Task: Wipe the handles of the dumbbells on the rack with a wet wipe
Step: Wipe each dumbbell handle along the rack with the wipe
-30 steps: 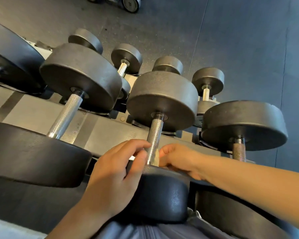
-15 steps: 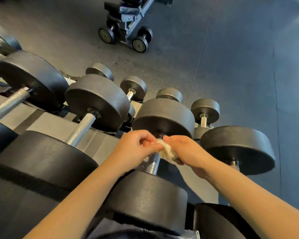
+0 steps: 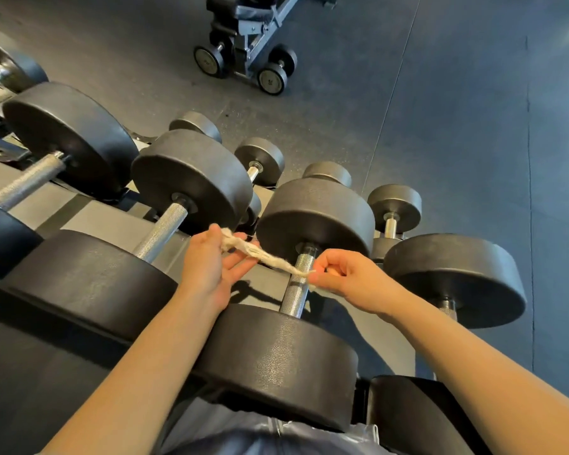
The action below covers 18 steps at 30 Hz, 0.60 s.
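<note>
A twisted, off-white wet wipe point(image 3: 263, 254) is stretched between my two hands above the rack. My left hand point(image 3: 211, 267) pinches its left end between thumb and fingers, the other fingers loosely spread. My right hand point(image 3: 349, 280) pinches the right end with curled fingers. The wipe crosses in front of the knurled steel handle point(image 3: 296, 287) of the middle dumbbell, whose black heads lie above point(image 3: 316, 215) and below point(image 3: 276, 359) my hands. The neighbouring dumbbell's handle point(image 3: 160, 231) lies to the left.
Several black dumbbells lie on the grey rack point(image 3: 89, 224), smaller ones on a lower tier point(image 3: 393, 205). A big dumbbell head point(image 3: 457, 277) is at the right. A wheeled bench frame point(image 3: 243, 44) stands on the dark rubber floor beyond.
My hands were bunched together at the middle handle with the wipe crumpled between them. They have since drawn apart, pulling the wipe out into a long strand. The view has tilted up.
</note>
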Tool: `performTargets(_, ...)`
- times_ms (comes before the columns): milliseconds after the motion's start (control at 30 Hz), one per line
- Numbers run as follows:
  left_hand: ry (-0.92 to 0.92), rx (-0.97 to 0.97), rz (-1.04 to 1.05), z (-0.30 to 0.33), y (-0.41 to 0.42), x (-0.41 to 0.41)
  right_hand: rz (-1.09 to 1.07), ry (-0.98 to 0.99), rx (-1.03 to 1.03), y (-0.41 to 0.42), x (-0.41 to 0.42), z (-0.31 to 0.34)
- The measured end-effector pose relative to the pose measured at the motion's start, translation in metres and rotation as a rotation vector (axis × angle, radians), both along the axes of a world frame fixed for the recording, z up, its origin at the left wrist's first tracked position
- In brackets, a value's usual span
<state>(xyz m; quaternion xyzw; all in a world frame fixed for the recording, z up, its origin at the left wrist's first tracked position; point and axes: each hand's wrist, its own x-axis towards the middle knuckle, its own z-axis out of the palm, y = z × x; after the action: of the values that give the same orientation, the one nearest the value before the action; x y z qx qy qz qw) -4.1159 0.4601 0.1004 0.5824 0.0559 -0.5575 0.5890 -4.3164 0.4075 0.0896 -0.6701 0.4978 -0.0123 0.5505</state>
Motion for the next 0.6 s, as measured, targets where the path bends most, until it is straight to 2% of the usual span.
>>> performTargets(100,-0.042,0.028,0.083,-0.003,0.002,0.002,-0.024,0.008,0.091,0.0,0.001,0.0)
performTargets(200,-0.181,0.059,0.134,-0.009,0.002,0.004,-0.113,-0.039,0.186,0.0,0.004,0.001)
performTargets(333,-0.254,0.063,0.185,-0.011,0.002,0.004,-0.287,0.006,0.118,-0.004,0.012,0.004)
performTargets(400,-0.258,0.053,0.165,-0.008,0.003,0.004,-0.29,0.037,0.088,-0.004,0.011,0.007)
performTargets(467,-0.266,0.051,0.142,-0.006,0.003,0.003,-0.17,0.109,0.05,0.0,0.007,0.01)
performTargets(533,-0.324,0.041,0.089,-0.006,0.003,0.003,0.069,0.251,-0.085,0.002,0.003,0.014)
performTargets(600,-0.511,0.003,-0.033,-0.006,0.003,0.0,0.237,0.357,-0.285,0.002,0.007,0.02)
